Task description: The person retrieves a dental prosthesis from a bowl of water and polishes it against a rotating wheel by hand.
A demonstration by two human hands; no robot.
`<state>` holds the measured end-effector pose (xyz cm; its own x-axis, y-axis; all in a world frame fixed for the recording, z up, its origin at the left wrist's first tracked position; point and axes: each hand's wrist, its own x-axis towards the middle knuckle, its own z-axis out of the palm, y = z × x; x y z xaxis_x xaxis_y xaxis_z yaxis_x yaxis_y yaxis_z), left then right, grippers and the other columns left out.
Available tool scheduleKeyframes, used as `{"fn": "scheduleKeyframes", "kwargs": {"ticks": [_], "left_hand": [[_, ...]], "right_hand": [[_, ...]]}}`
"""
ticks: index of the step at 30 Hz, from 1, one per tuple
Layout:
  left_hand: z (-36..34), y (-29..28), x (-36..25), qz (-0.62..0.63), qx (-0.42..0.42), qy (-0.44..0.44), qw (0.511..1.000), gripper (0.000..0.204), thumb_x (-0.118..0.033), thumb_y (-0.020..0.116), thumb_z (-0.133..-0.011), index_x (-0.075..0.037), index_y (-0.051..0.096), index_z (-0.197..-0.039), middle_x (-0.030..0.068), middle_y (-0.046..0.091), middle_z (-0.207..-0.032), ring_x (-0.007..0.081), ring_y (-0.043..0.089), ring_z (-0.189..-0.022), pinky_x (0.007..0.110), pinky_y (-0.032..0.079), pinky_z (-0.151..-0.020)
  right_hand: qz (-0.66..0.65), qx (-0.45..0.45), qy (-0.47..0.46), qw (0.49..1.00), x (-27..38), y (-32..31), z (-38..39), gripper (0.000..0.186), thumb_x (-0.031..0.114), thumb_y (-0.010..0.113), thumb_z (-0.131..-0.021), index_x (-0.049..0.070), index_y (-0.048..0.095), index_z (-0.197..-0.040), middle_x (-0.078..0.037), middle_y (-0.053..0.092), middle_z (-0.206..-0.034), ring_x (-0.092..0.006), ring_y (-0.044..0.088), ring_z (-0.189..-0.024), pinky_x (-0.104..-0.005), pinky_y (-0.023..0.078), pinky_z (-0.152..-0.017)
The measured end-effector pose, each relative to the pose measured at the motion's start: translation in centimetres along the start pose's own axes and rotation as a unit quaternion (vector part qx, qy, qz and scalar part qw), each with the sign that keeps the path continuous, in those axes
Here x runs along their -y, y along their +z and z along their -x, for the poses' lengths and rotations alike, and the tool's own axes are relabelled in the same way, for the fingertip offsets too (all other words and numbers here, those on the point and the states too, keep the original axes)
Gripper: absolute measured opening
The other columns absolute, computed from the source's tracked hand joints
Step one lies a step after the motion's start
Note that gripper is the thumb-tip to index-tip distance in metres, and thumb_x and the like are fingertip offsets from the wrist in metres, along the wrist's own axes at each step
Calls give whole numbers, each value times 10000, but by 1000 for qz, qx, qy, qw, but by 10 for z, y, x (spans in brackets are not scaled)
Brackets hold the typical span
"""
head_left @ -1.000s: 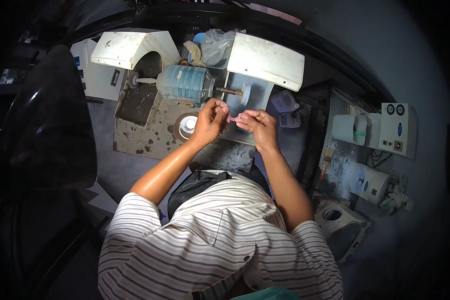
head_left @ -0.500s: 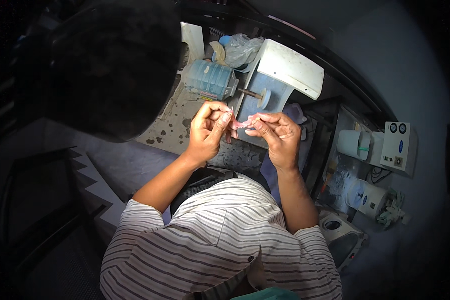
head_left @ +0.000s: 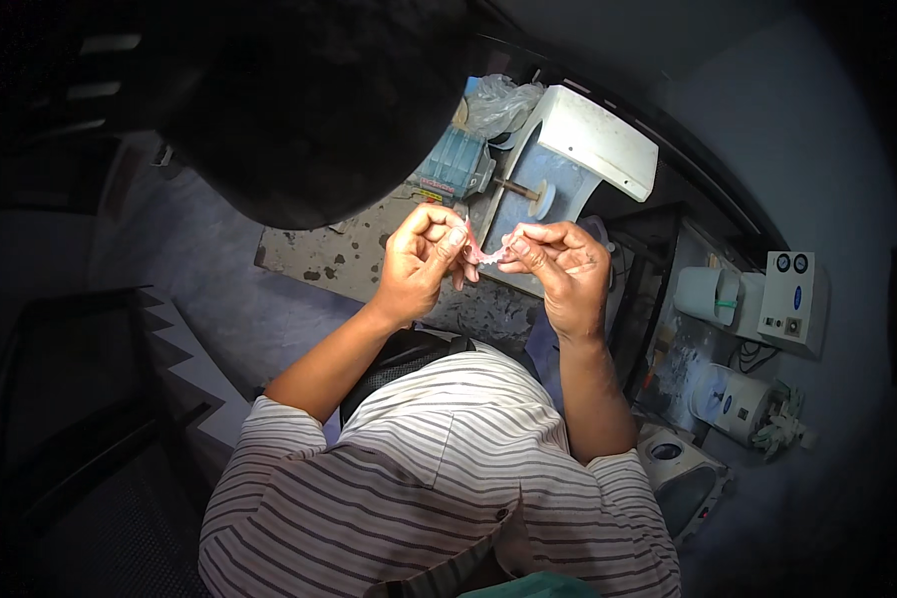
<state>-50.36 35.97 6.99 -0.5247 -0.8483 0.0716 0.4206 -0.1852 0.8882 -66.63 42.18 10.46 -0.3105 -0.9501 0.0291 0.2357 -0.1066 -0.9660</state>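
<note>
A curved pink denture (head_left: 486,257), with a jagged edge of pale teeth, is held up before my chest. My left hand (head_left: 417,264) pinches its left end between thumb and fingers. On the opposite end, the thumb and fingertips of my right hand (head_left: 566,279) are closed, hiding part of the piece. Just beyond my hands stands a polishing lathe (head_left: 450,164) with a teal motor body. Its spindle carries a pale round wheel (head_left: 542,199), which sits under a white hood (head_left: 598,145).
The stained bench top (head_left: 319,254) stretches left of the lathe. A crumpled clear plastic bag (head_left: 503,105) lies behind the motor. To the right are a white machine with two gauges (head_left: 792,299), a white container (head_left: 703,294) and another white machine (head_left: 747,404). A large dark shape (head_left: 309,110) blocks the upper left.
The denture has turned, so its curve now hangs lower between my hands. The bench and lathe sit slightly farther right in view, and the dark shape covers more of the motor.
</note>
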Motion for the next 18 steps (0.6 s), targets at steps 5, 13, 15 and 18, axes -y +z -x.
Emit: {"fn": "scheduleKeyframes", "kwargs": {"ticks": [5, 13, 15, 18], "left_hand": [[5, -9, 2, 5, 32, -11, 999, 136, -116, 463, -919, 6, 449, -979, 118, 595, -773, 161, 604, -611, 229, 470, -464], [9, -12, 2, 22, 48, -14, 998, 162, -135, 464, -921, 10, 452, -993, 126, 603, -806, 160, 608, -638, 228, 484, -496], [9, -14, 4, 34, 51, -15, 998, 164, -137, 462, -922, 9, 452, -994, 131, 601, -826, 164, 611, -652, 228, 487, -504], [10, -15, 5, 29, 50, -14, 998, 180, -161, 450, -932, 3, 439, -1007, 118, 602, -830, 151, 607, -649, 218, 473, -500]], "right_hand": [[31, 13, -3, 999, 8, 11, 3, 105, -52, 606, -795, -90, 577, -888, -141, 629, -825, -163, 636, -742, -268, 563, -658], [128, 34, -72, 989, 16, 24, 8, 115, -35, 659, -758, -55, 611, -860, -125, 640, -826, -138, 628, -749, -249, 528, -676], [183, 64, -127, 973, 18, 25, 7, 102, -33, 667, -746, -43, 627, -840, -124, 643, -827, -139, 627, -751, -248, 524, -667], [205, 70, -144, 966, 16, 25, 8, 100, -35, 668, -740, -39, 636, -835, -124, 644, -826, -147, 630, -759, -247, 525, -668]]}}
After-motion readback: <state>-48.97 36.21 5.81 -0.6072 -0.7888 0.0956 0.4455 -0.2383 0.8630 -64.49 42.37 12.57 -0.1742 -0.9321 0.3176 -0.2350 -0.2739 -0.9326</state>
